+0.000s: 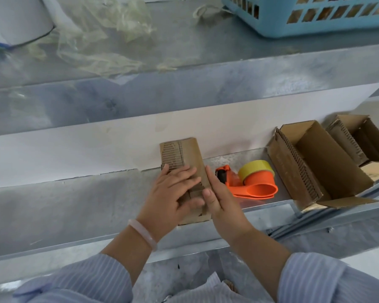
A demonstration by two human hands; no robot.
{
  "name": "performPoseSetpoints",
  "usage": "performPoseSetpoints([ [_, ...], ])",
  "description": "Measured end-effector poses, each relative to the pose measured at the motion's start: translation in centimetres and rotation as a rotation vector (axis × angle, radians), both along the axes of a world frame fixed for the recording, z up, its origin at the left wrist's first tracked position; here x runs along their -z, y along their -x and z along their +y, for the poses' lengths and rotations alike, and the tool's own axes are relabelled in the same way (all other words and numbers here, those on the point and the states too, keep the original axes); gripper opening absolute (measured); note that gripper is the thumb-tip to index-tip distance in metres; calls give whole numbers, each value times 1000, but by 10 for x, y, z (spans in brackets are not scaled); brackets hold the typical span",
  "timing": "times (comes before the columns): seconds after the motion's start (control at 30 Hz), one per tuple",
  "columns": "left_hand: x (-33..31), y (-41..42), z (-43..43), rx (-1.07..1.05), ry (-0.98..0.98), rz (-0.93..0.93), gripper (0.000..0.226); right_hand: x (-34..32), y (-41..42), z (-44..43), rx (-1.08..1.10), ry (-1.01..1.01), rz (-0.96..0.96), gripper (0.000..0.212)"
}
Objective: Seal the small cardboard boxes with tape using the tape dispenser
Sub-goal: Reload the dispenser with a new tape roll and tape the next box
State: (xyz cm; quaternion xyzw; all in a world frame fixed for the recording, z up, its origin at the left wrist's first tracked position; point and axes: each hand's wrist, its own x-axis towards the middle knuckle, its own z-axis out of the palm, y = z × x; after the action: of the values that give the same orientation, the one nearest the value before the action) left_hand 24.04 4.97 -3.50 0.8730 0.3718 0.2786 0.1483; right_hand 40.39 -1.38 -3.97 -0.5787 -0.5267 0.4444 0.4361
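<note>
A small brown cardboard box (pixel 184 153) lies on the metal shelf (pixel 74 204) with its flaps folded down. My left hand (pixel 174 191) presses flat on top of the flaps, fingers straight. My right hand (pixel 217 193) rests against the box's right side, its thumb on the top edge. Just right of the box lies the orange tape dispenser (pixel 252 186) with a yellow tape roll (pixel 256 169), untouched. Two open cardboard boxes (pixel 311 162) (pixel 359 138) stand further right, flaps up.
A white wall strip (pixel 96 145) runs behind the shelf. On the upper metal surface are crumpled clear plastic (pixel 101 40), a white container (pixel 15 18) and a blue plastic basket (pixel 315 16). A metal rail (pixel 315 226) edges the shelf's front.
</note>
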Motion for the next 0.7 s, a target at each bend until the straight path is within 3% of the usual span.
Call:
performPoseSetpoints([
  [0.17,10,7,3,67,-185,144,57,5,5,-1,-36,0,-5,62],
  [0.27,13,5,3,33,-165,73,56,3,5,-1,-35,52,95,46],
  [0.33,15,3,-5,-68,-43,-14,66,1,6,-1,7,110,256,43],
  [0.4,8,-3,-21,-219,214,-176,87,-2,9,-1,75,154,361,43],
  [0.5,5,-17,-34,-378,525,-450,105,-5,16,1,147,168,376,44],
  [0.7,2,-23,-33,-395,616,-543,73,-9,25,5,223,148,348,43],
])
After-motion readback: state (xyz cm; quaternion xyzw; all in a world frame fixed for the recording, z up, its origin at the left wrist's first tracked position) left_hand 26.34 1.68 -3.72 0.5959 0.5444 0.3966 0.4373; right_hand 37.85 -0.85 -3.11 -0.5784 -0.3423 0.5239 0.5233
